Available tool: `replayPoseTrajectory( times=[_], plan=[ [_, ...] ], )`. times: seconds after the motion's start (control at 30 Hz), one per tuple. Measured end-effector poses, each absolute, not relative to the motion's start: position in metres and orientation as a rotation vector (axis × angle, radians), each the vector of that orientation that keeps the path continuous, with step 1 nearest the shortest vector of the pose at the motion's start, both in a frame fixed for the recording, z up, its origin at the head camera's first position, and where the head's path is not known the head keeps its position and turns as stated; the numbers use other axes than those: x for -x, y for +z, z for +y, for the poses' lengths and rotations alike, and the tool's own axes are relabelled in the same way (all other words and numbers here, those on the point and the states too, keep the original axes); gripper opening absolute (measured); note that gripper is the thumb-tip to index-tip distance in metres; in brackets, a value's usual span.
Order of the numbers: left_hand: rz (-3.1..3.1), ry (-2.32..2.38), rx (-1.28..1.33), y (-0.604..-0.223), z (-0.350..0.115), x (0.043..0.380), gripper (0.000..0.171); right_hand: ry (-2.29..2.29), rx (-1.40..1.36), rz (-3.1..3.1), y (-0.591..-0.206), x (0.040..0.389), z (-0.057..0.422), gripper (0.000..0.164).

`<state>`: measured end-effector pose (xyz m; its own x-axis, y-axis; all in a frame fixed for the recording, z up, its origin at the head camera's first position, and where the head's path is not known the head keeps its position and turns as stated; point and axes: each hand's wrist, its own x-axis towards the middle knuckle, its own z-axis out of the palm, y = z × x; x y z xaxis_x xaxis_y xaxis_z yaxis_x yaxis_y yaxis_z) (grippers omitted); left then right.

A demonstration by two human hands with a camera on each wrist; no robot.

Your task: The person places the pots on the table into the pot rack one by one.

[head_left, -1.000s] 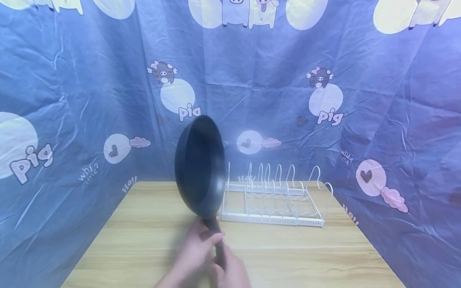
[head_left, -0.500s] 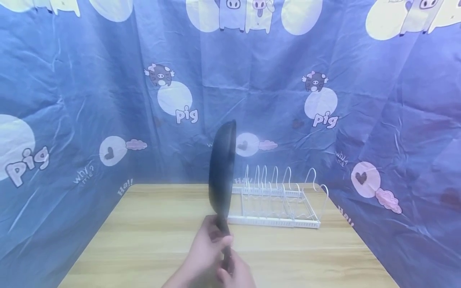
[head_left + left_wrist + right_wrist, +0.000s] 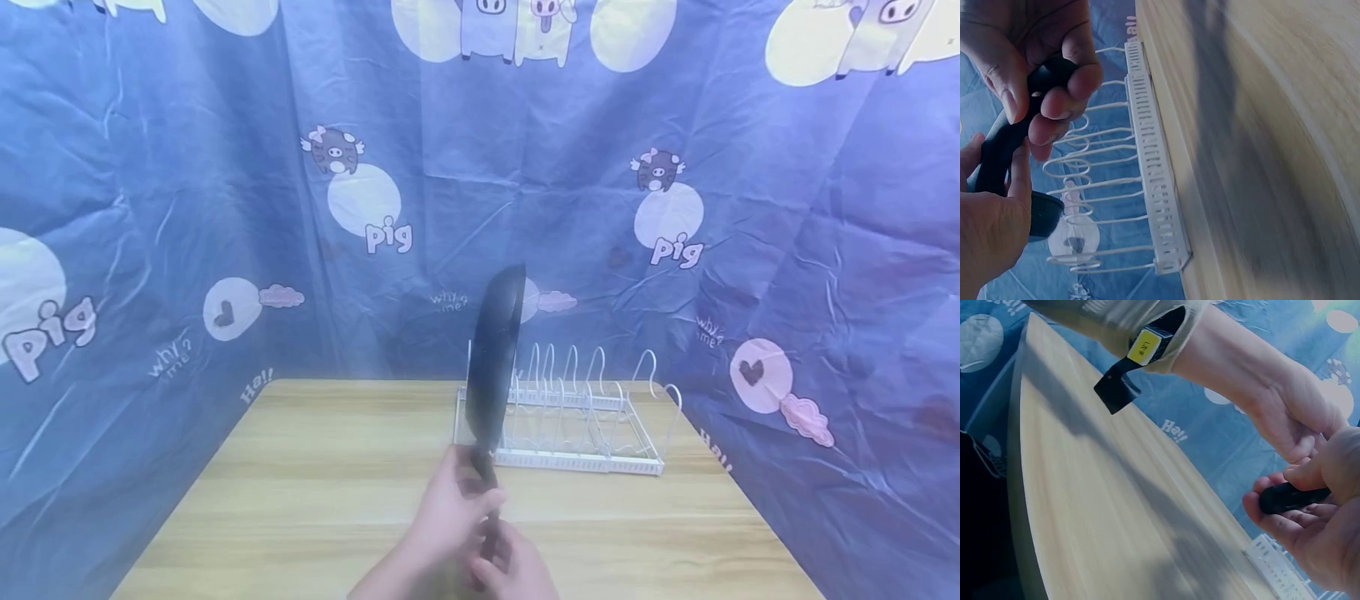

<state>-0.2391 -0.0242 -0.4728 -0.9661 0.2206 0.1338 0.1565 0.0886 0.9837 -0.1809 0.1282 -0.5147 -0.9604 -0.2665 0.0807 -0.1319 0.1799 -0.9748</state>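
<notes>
A black frying pan (image 3: 495,358) is held up on edge in the head view, its handle pointing down toward me. My left hand (image 3: 450,508) grips the handle close to the pan body. Lower down, my right hand (image 3: 517,567) grips the handle's end, which pokes out between thumb and fingers in the right wrist view as a black handle tip (image 3: 1288,497). Behind the pan stands a white wire rack (image 3: 577,462) with upright loops. The pan overlaps the rack's left end in view; whether they touch, I cannot tell.
The rack stands toward the back right of a light wooden table (image 3: 300,500). Blue cloth (image 3: 465,200) printed with pigs hangs behind and on both sides. A small black camera (image 3: 1116,390) is strapped to the left wrist.
Both hands have carried the pan to the right, toward the rack's left end. The pan has turned from showing its broad face to nearly edge-on.
</notes>
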Motion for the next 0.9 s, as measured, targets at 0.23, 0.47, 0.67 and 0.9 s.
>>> replayPoseTrajectory(
  times=[0.23,0.47,0.67,0.9],
  plan=[
    [2.334,2.023,-0.372,-0.474,-0.014,0.241,0.062,-1.938,0.463,2.234,-0.513,0.180,0.140,0.055],
    [2.338,2.020,-0.333,-0.472,-0.007,0.239,0.066,-1.903,0.495,2.220,-0.511,0.184,0.152,0.042],
    [2.343,2.017,-0.284,-0.472,-0.003,0.238,0.072,-1.882,0.553,2.180,-0.511,0.187,0.159,0.043],
    [2.385,1.997,-0.293,-0.474,-0.002,0.242,0.069,-1.916,0.539,2.092,-0.513,0.190,0.162,0.050]
  ],
)
